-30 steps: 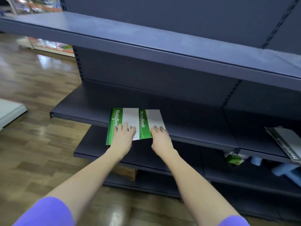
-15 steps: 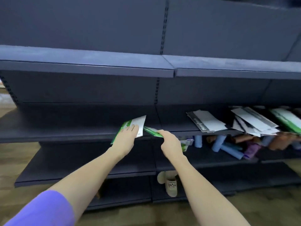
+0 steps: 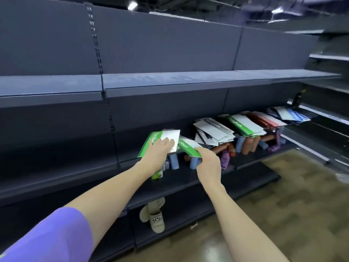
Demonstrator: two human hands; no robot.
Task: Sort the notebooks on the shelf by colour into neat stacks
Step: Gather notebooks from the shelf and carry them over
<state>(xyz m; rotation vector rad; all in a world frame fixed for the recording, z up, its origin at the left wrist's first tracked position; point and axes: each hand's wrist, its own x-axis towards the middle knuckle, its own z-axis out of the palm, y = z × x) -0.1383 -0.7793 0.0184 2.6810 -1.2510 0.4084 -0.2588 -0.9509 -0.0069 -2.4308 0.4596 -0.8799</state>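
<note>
Two green-and-white notebooks, one in each hand, both held in front of the middle shelf (image 3: 56, 178). Left hand (image 3: 156, 152) lying flat on top of the left green notebook (image 3: 160, 141), fingers (image 3: 167, 143) nearly straight and close together on the white part of the cover; thumb under the cover not visible, so hard to tell if pinching or only pressing. Right hand (image 3: 207, 165) gripping the right green notebook (image 3: 188, 147) at its near lower corner, fingers curled round the edge, the notebook tilted and pointing away to the upper left. The two notebooks just beside each other, corners nearly touching.

Further right on the same shelf, loose piles: white notebooks (image 3: 213, 129), then a green pile (image 3: 243, 124), a red pile (image 3: 264, 119) and a blue pile (image 3: 290, 114) (all untidy, fanned out). On the shelf below, rolled coloured items (image 3: 247, 144). On the lowest shelf, a beige slipper (image 3: 155, 218).
</note>
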